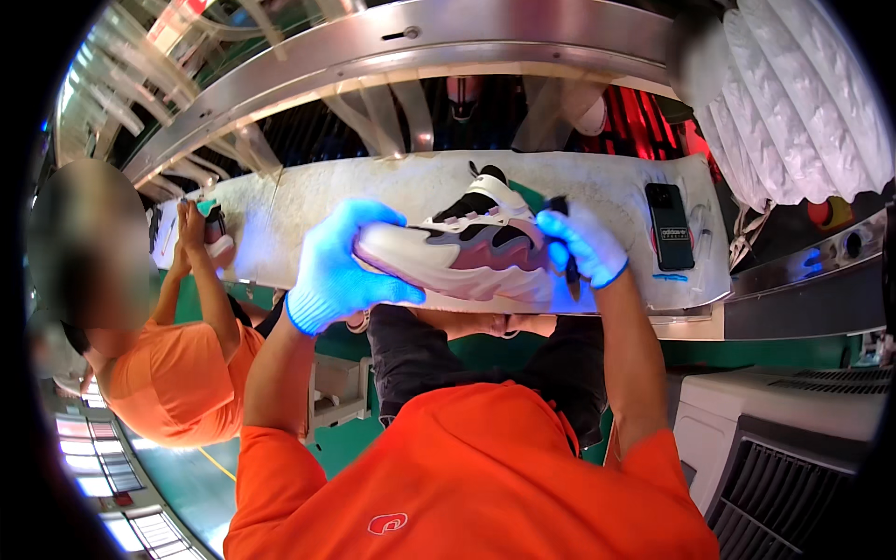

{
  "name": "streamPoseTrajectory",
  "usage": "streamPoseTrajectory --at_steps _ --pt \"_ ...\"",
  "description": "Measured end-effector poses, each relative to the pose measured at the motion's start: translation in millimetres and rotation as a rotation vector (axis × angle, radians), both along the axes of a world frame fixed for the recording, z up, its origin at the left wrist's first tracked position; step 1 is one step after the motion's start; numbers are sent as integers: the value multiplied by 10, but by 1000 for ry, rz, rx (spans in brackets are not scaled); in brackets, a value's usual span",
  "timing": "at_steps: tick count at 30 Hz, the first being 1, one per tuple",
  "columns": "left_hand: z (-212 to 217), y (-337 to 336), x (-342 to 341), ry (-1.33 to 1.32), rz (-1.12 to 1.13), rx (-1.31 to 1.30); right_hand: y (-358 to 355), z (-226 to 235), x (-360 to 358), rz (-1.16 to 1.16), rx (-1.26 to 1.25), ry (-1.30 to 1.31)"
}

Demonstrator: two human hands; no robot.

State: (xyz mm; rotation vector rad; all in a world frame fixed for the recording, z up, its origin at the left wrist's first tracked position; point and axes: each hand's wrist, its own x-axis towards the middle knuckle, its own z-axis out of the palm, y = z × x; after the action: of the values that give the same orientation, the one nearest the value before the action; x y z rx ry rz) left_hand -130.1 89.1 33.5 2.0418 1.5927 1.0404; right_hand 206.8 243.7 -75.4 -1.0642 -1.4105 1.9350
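Above bench edge [485, 308], hands grip sneaker [467, 247]

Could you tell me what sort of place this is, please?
Probably a shoe factory line. The gloved left hand holds a white sneaker over a long worn workbench, a co-worker handles another shoe, and a metal conveyor frame runs overhead.
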Motion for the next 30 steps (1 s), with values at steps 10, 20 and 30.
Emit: streamPoseTrajectory --at_steps 10,20,30 --pt "-678 -278 -128 354 57 -323 -107 226 -399 53 103 -204" --pt "-386 -20 490 373 65 -388 -204 244 -393 13 150 -150" --pt "-454 -30 590 335 157 -375 -280 289 -394 -2 169 -109"
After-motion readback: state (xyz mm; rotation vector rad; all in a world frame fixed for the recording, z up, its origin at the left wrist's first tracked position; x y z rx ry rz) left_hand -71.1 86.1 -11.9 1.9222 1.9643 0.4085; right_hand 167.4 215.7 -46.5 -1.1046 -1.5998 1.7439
